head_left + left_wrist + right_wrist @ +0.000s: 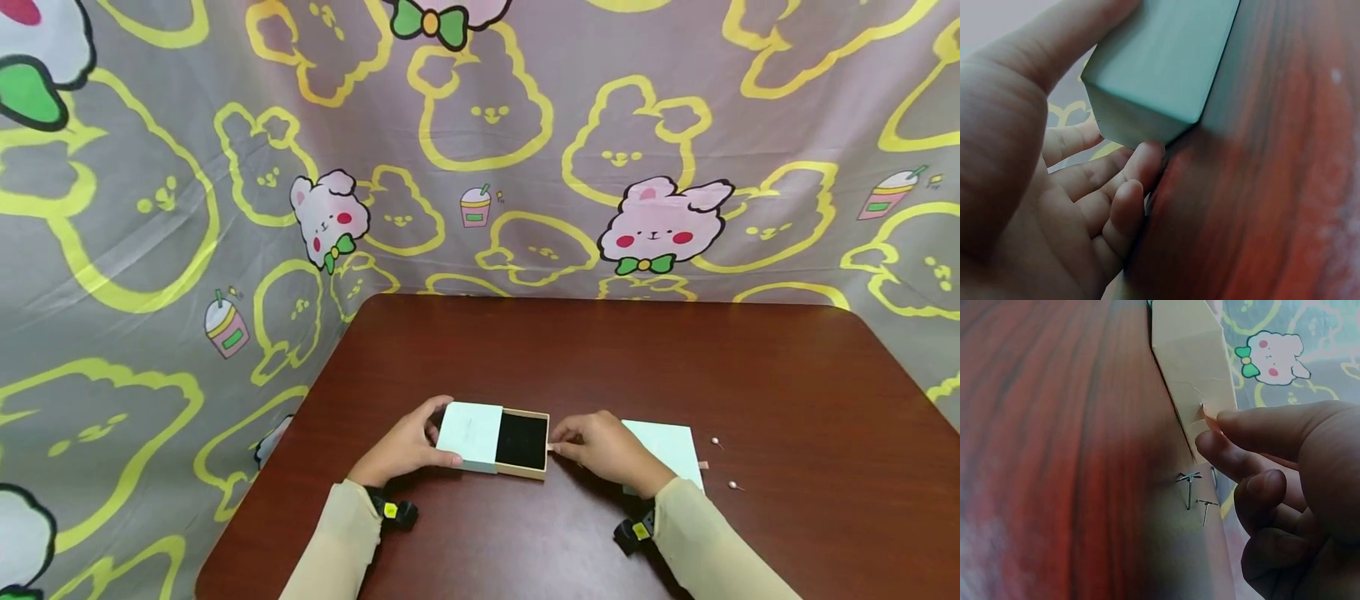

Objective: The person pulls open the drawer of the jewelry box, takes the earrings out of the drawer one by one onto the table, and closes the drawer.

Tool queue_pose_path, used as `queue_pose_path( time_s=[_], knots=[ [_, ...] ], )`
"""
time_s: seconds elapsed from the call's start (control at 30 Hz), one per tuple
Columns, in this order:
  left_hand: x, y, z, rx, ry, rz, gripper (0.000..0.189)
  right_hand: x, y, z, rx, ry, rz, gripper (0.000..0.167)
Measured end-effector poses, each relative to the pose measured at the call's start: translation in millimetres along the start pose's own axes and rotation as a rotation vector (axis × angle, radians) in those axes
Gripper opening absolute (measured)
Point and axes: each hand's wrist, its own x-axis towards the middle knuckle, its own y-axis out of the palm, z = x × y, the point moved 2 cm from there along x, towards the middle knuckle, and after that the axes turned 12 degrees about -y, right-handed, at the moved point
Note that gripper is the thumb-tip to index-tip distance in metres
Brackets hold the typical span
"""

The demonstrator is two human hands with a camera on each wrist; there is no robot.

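My left hand (408, 442) grips a pale mint box sleeve (468, 429), thumb along its near side and fingers behind its left end. From the sleeve's right end a tan drawer (521, 472) with a black lining (522, 440) sticks partly out. The thumb and a finger of my right hand (603, 446) pinch a small ribbon tab (1209, 419) on the drawer's end face. Below that hand's fingertips, in the right wrist view, two small metallic pieces with thin pins, one piece (1190, 478) and another (1206, 503), stand near the drawer's end.
A second pale mint box (671, 446) with a ribbon tab (703, 465) lies partly behind my right forearm. To its right are two pearl-headed pins, one pin (716, 441) and another pin (732, 484). Everything lies on a brown wooden table (600, 358), bordered by a patterned cloth (525, 242).
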Motion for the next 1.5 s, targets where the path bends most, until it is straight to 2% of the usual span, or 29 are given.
queue_pose_path(
  time_s=[0.2, 0.53, 0.73, 0.9, 1.1, 1.5],
  knots=[
    [-1.0, -1.2, -0.8, -0.020, 0.002, -0.009, 0.100, 2.2, 0.2, 0.8, -0.004, 0.001, 0.019, 0.003],
    [-6.5, 3.4, 1.0, 0.002, -0.001, 0.005, 0.099, -3.1, 4.4, 2.2, -0.001, -0.023, 0.047, 0.007],
    [-4.4, 5.8, -1.7, -0.011, 0.007, 0.017, 0.100, -5.7, -0.9, 1.7, -0.039, -0.039, 0.040, 0.007],
    [-3.1, 6.4, -3.6, 0.015, 0.008, 0.005, 0.101, -5.7, -4.5, 1.7, -0.036, -0.036, 0.044, 0.006],
    [-3.2, 5.9, -4.9, 0.021, 0.009, 0.001, 0.100, -6.1, -2.7, 0.3, -0.036, -0.024, 0.042, 0.008],
    [-1.5, 1.4, -2.4, 0.043, -0.013, -0.021, 0.103, -1.1, 0.3, 0.4, -0.050, -0.059, 0.032, 0.010]
  ],
)
